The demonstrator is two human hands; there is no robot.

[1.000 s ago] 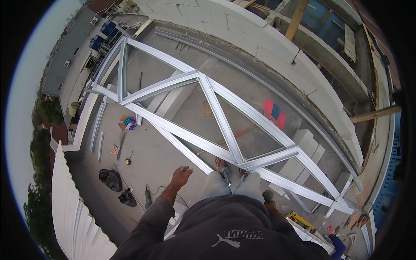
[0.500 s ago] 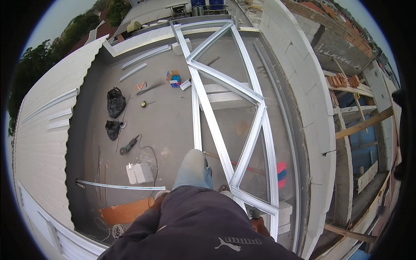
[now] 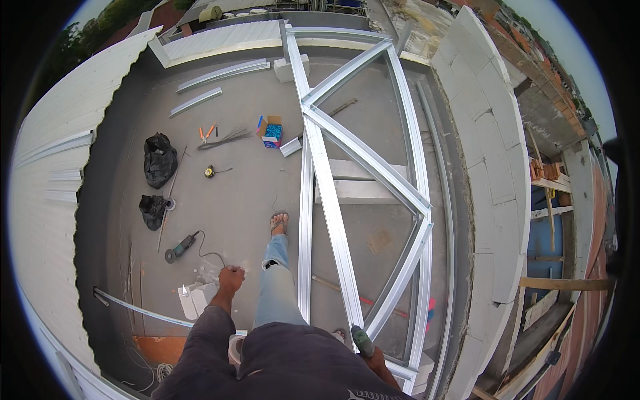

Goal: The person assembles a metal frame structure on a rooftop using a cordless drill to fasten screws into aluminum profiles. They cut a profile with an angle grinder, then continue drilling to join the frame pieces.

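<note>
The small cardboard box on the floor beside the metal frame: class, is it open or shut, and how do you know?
Open. The small cardboard box has its top flaps spread outward, and blue contents show inside; what they are is too small to tell.

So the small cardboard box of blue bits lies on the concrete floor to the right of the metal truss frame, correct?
Not quite. In the head view the small cardboard box of blue bits lies on the grey concrete floor to the left of the silver metal truss frame, not the right.

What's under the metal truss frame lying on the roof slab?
Through the metal truss frame gaps: grey slab, pale blocks beneath the middle, something red near the lower end. The person's torso hides the nearest corner. Right hand holds a green-handled tool.
</note>
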